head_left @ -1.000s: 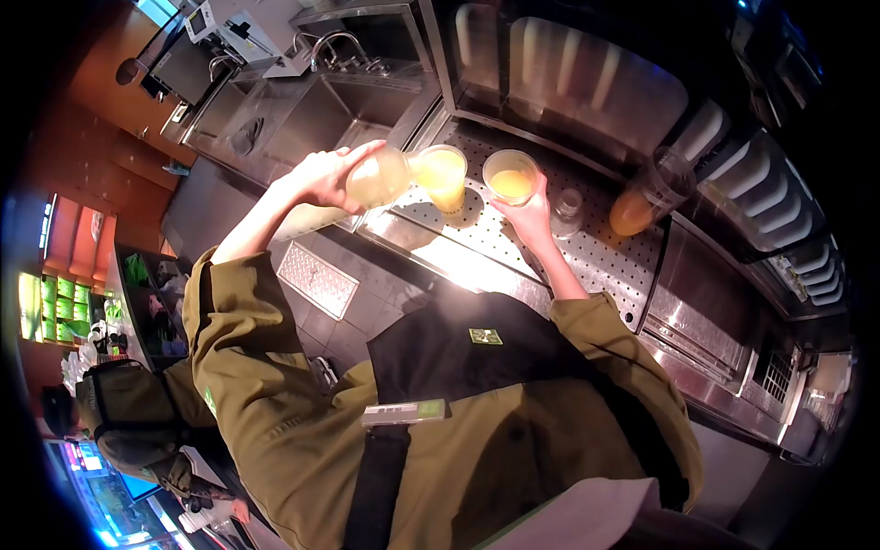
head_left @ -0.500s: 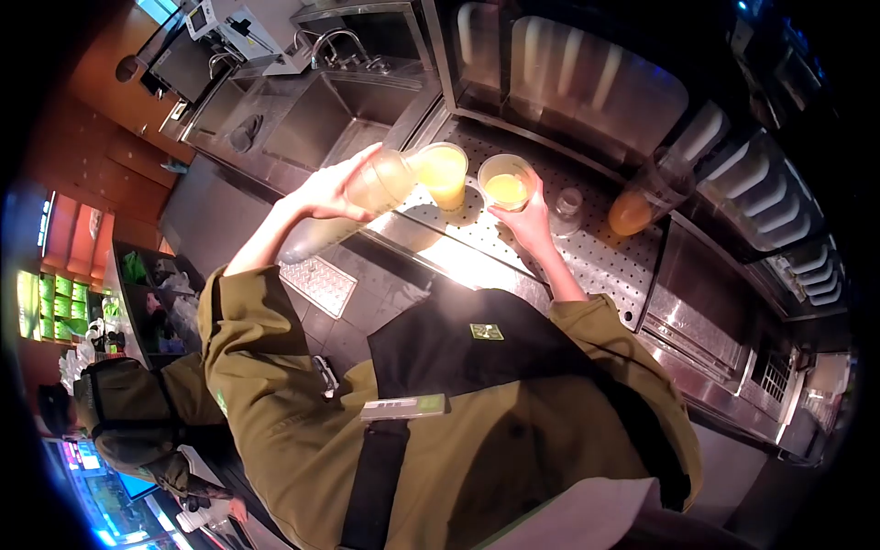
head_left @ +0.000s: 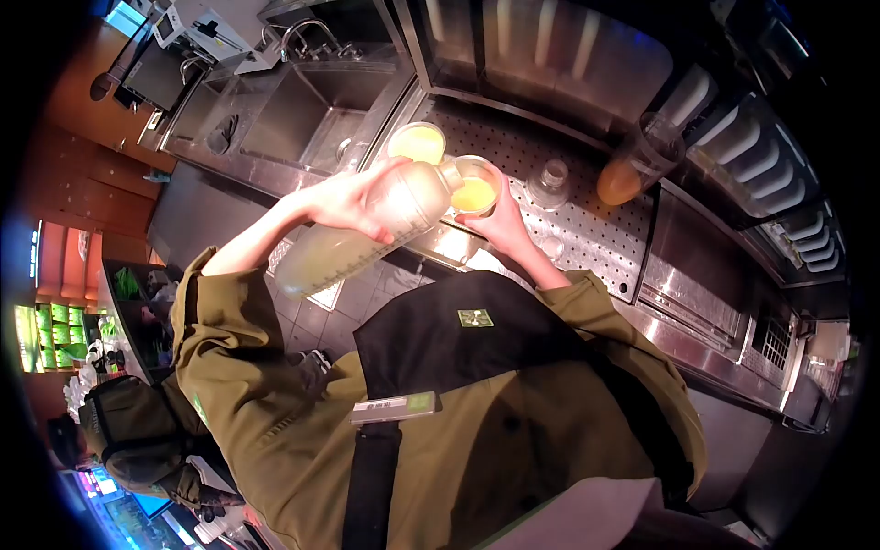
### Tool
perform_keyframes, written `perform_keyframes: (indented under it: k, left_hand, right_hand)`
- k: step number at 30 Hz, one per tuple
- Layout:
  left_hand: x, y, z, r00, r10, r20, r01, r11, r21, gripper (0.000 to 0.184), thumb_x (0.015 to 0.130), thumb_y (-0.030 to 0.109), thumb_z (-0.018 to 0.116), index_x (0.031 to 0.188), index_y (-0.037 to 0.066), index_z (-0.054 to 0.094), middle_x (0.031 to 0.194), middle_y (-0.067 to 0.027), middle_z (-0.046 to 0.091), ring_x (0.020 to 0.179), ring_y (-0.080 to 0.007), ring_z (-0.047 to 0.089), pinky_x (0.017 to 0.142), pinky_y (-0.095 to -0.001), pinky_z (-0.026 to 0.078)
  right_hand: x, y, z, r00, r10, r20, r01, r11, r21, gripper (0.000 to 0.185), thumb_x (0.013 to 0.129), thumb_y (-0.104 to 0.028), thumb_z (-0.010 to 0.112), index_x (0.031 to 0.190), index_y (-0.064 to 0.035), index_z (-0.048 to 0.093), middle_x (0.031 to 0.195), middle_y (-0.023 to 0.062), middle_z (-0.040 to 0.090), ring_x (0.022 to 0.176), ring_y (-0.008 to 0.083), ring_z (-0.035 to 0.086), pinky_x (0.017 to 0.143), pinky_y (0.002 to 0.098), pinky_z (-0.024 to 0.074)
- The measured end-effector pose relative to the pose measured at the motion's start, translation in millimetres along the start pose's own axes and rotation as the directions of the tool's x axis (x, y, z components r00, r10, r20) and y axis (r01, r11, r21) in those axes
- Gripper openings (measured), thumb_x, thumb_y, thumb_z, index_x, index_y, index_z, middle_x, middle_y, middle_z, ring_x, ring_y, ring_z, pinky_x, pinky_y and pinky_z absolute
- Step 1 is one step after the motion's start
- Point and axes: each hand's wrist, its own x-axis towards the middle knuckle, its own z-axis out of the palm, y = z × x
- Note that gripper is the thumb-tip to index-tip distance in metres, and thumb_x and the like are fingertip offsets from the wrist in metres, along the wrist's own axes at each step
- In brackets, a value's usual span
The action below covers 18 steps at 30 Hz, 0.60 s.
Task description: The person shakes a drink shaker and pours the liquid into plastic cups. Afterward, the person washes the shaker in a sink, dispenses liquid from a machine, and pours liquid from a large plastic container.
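Note:
My left hand [head_left: 350, 203] is wrapped round a large clear shaker [head_left: 403, 206] with scale marks, tilted so that its narrow mouth is at the rim of a plastic cup [head_left: 473, 194]. That cup holds yellow liquid, and my right hand [head_left: 502, 220] grips it from the right side. Just behind, a second cup [head_left: 417, 144] of yellow liquid stands on the perforated metal counter [head_left: 596, 229]. To the right of my right hand is a small clear vessel [head_left: 548, 186]. Whether liquid is flowing from the shaker is hard to tell.
Further right, a clear pitcher [head_left: 632, 165] holds orange liquid. A metal sink [head_left: 302, 124] with a faucet [head_left: 307, 37] lies at the back left. White containers [head_left: 761, 156] line the right side. Another person [head_left: 137, 431] is at the lower left.
The shaker in my left hand has moved right, from the second cup to the cup in my right hand. The view has shifted slightly.

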Motion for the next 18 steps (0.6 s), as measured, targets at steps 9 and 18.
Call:
perform_keyframes:
  k: [9, 18]
  left_hand:
    - [21.6, 47.0, -34.3, 0.960, -0.201, 0.193, 0.115, 0.917, 0.382, 0.100, 0.056, 0.042, 0.075, 0.137, 0.015, 0.023, 0.091, -0.0218, 0.064, 0.082, -0.0364, 0.063, 0.080, -0.0421, 0.050]
    - [45.3, 93.6, -62.1, 0.935, -0.265, 0.237, 0.044, 0.748, 0.662, 0.097, 0.055, 0.044, 0.073, 0.135, 0.017, 0.025, 0.089, -0.0175, 0.064, 0.077, -0.0378, 0.062, 0.075, -0.0439, 0.050]
  right_hand:
    - [-5.7, 7.8, 3.9, 0.999, 0.046, 0.005, -0.046, 0.995, -0.089, 0.090, 0.059, -0.013, 0.080, 0.133, -0.0037, 0.028, 0.123, 0.0169, 0.048, 0.116, 0.0277, 0.048, 0.097, 0.0353, 0.0392]
    - [-7.4, 10.7, 0.9, 0.988, 0.149, 0.024, -0.145, 0.980, -0.134, 0.094, 0.060, -0.015, 0.079, 0.136, -0.0046, 0.025, 0.127, 0.0176, 0.047, 0.119, 0.0290, 0.047, 0.099, 0.0363, 0.0379]
